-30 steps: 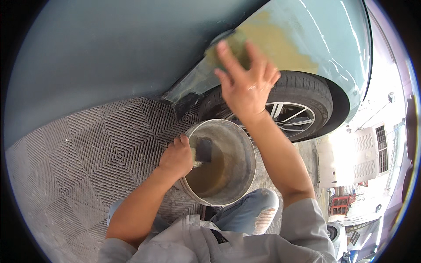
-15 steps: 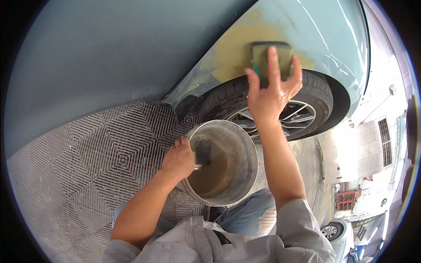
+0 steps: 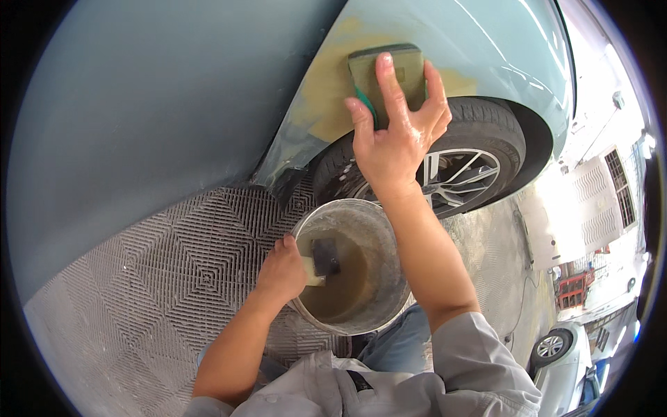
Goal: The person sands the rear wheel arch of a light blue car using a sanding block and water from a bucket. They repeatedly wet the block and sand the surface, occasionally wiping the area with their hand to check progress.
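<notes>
My right hand [image 3: 403,125] presses an olive, dark-edged sanding block [image 3: 389,62] with a green side against a pale blue car fender [image 3: 528,35], over a mustard-coloured patch [image 3: 321,90]. My left hand [image 3: 281,271] is closed on the rim of a grimy bucket [image 3: 372,306] below the wheel. Inside the bucket are murky water [image 3: 337,299], a dark square pad [image 3: 326,254] and a pale piece [image 3: 313,274] partly hidden by the fingers of that hand.
A grey door panel [image 3: 153,104] fills the upper left beside the fender and tyre [image 3: 490,121]. Patterned grey mat [image 3: 174,285] covers the floor. At right stand another car [image 3: 556,375], white louvred panels [image 3: 590,208] and red metal items [image 3: 573,288], with a cable on the floor.
The sanding block went right and down across the patch, then back left and up with my right hand. My left hand stays at the bucket's rim while the view shifts slightly.
</notes>
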`<action>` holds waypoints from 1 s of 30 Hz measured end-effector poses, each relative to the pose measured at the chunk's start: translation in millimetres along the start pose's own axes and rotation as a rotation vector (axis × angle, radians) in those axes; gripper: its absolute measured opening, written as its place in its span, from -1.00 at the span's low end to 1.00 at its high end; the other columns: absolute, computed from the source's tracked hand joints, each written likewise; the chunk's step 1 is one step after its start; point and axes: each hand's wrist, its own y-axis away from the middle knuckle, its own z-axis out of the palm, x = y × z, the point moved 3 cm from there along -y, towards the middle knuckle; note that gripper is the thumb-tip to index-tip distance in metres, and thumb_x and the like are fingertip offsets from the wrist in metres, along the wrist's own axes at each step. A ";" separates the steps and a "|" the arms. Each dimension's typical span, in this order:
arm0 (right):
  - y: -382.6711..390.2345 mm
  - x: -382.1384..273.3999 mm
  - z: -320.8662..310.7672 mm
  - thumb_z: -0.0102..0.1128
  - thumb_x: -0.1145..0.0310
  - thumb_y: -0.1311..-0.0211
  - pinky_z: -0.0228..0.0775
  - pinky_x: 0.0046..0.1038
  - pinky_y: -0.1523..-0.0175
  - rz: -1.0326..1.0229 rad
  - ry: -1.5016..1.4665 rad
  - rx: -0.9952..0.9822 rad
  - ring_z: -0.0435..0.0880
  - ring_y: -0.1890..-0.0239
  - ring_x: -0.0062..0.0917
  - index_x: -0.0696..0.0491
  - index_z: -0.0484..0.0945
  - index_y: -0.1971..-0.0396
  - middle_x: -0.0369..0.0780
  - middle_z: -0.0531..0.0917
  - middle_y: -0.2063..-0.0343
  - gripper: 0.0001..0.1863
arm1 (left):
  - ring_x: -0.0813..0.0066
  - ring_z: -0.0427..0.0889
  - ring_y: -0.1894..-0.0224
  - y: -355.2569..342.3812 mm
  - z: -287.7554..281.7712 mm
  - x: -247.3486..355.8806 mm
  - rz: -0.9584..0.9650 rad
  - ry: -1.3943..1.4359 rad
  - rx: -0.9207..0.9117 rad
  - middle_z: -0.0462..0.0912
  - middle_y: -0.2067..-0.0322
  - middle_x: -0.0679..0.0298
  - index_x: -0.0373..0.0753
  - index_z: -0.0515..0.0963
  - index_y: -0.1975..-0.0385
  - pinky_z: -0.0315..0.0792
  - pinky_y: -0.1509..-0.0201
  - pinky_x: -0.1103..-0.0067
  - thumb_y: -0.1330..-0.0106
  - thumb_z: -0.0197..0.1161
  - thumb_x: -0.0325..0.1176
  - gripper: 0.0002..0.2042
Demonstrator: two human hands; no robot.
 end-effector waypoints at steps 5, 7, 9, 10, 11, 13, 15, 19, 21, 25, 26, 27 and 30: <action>10.2 -31.5 4.8 0.44 0.25 0.14 0.09 -0.20 -0.16 -0.374 0.125 -0.072 0.31 -0.13 -0.20 -0.39 0.59 -0.06 -0.08 0.33 -0.21 -0.38 | -0.17 0.45 -0.06 -1.0 -1.1 1.3 -0.038 -0.025 -0.039 0.38 -0.03 -0.30 -0.60 0.13 -0.17 0.38 -0.16 0.24 -0.19 -0.03 -0.53 -0.48; 5.9 -22.9 3.2 0.38 0.29 0.13 0.10 -0.21 -0.10 -0.345 0.064 -0.184 0.30 -0.12 -0.30 -0.44 0.55 -0.08 -0.18 0.35 -0.19 -0.37 | -0.17 0.45 -0.07 0.7 -3.4 2.8 -0.033 -0.061 -0.063 0.38 -0.04 -0.29 -0.60 0.12 -0.18 0.38 -0.17 0.25 -0.19 -0.02 -0.52 -0.47; -11.0 3.3 -7.5 0.35 0.30 0.10 0.11 -0.18 -0.08 -0.194 0.022 -0.187 0.31 -0.12 -0.28 -0.46 0.54 -0.09 -0.18 0.36 -0.18 -0.38 | -0.16 0.45 -0.07 2.4 -4.5 4.2 -0.028 -0.052 -0.045 0.37 -0.05 -0.28 -0.58 0.12 -0.19 0.38 -0.17 0.25 -0.20 -0.02 -0.52 -0.47; -23.6 21.9 -16.7 0.36 0.27 0.05 0.10 -0.12 -0.12 -0.069 0.082 -0.038 0.30 -0.13 -0.18 -0.37 0.52 -0.13 -0.05 0.33 -0.17 -0.38 | -0.16 0.45 -0.08 3.2 -4.3 4.4 -0.033 -0.062 -0.037 0.37 -0.05 -0.27 -0.58 0.12 -0.19 0.38 -0.17 0.25 -0.20 -0.02 -0.52 -0.47; -34.4 37.4 -22.9 0.38 0.22 0.01 0.07 -0.08 -0.16 0.056 0.054 0.088 0.28 -0.11 -0.09 -0.25 0.49 -0.18 0.07 0.30 -0.15 -0.36 | -0.16 0.45 -0.08 3.7 -4.1 4.2 -0.038 -0.047 -0.032 0.37 -0.05 -0.27 -0.57 0.13 -0.18 0.38 -0.17 0.25 -0.20 -0.02 -0.51 -0.48; -36.6 42.8 -23.6 0.38 0.18 -0.06 0.02 -0.14 -0.29 0.135 0.085 0.174 0.21 -0.23 -0.09 -0.10 0.49 -0.19 0.07 0.26 -0.19 -0.38 | -0.15 0.45 -0.08 4.0 -2.6 4.2 -0.040 -0.074 -0.035 0.37 -0.05 -0.26 -0.56 0.13 -0.18 0.38 -0.18 0.25 -0.20 -0.01 -0.51 -0.48; -26.3 32.9 -16.8 0.39 0.20 -0.04 0.03 -0.13 -0.28 0.182 0.044 0.137 0.21 -0.22 -0.11 -0.11 0.51 -0.17 0.11 0.23 -0.20 -0.39 | -0.17 0.43 -0.11 2.3 -0.2 2.6 -0.091 -0.021 -0.061 0.34 -0.11 -0.26 -0.54 0.14 -0.19 0.35 -0.19 0.23 -0.20 0.01 -0.50 -0.47; 6.6 -15.1 -4.1 0.28 0.30 -0.01 0.08 -0.19 -0.12 -0.300 0.061 -0.098 0.28 -0.08 -0.32 -0.45 0.59 0.00 -0.21 0.31 -0.23 -0.52 | -0.15 0.42 -0.14 -1.1 0.3 1.5 -0.102 -0.054 -0.074 0.33 -0.14 -0.25 -0.53 0.14 -0.20 0.33 -0.22 0.24 -0.19 0.04 -0.48 -0.45; 3.0 -10.4 -8.7 0.29 0.30 -0.03 0.10 -0.19 -0.14 -0.364 0.054 -0.176 0.29 -0.10 -0.29 -0.44 0.56 -0.04 -0.22 0.33 -0.21 -0.49 | -0.15 0.44 -0.11 -0.1 0.1 2.4 -0.066 -0.041 -0.050 0.36 -0.10 -0.25 -0.54 0.15 -0.18 0.35 -0.20 0.26 -0.18 0.04 -0.49 -0.47; -47.8 53.5 -36.7 0.35 0.26 0.00 0.07 -0.10 -0.21 0.182 0.033 0.194 0.25 -0.17 -0.09 -0.24 0.47 -0.20 0.03 0.30 -0.16 -0.36 | -0.14 0.48 -0.04 3.6 0.0 4.0 -0.020 -0.083 0.001 0.41 0.01 -0.26 -0.55 0.15 -0.13 0.41 -0.14 0.25 -0.18 0.03 -0.50 -0.50; -47.7 53.9 -34.2 0.35 0.25 0.01 0.06 -0.10 -0.21 0.117 0.032 0.203 0.24 -0.17 -0.08 -0.22 0.46 -0.20 0.06 0.29 -0.15 -0.35 | -0.14 0.48 -0.03 4.3 1.1 4.9 -0.016 -0.119 -0.012 0.41 0.01 -0.26 -0.55 0.16 -0.13 0.41 -0.13 0.25 -0.18 0.04 -0.50 -0.50; -49.5 50.2 -33.3 0.36 0.25 0.01 0.06 -0.09 -0.21 0.130 0.044 0.209 0.24 -0.17 -0.07 -0.19 0.46 -0.20 0.09 0.28 -0.15 -0.34 | -0.15 0.47 -0.06 4.3 2.2 4.6 -0.041 -0.091 -0.040 0.39 -0.03 -0.27 -0.54 0.15 -0.15 0.40 -0.15 0.25 -0.18 0.03 -0.50 -0.49; -26.1 13.3 -15.4 0.28 0.34 0.04 0.08 -0.11 -0.14 -0.077 0.050 -0.043 0.26 -0.15 -0.18 -0.32 0.50 -0.16 0.00 0.29 -0.19 -0.37 | -0.15 0.46 -0.08 1.6 3.1 5.2 -0.061 -0.079 -0.053 0.37 -0.07 -0.27 -0.54 0.14 -0.17 0.38 -0.16 0.25 -0.18 0.02 -0.50 -0.47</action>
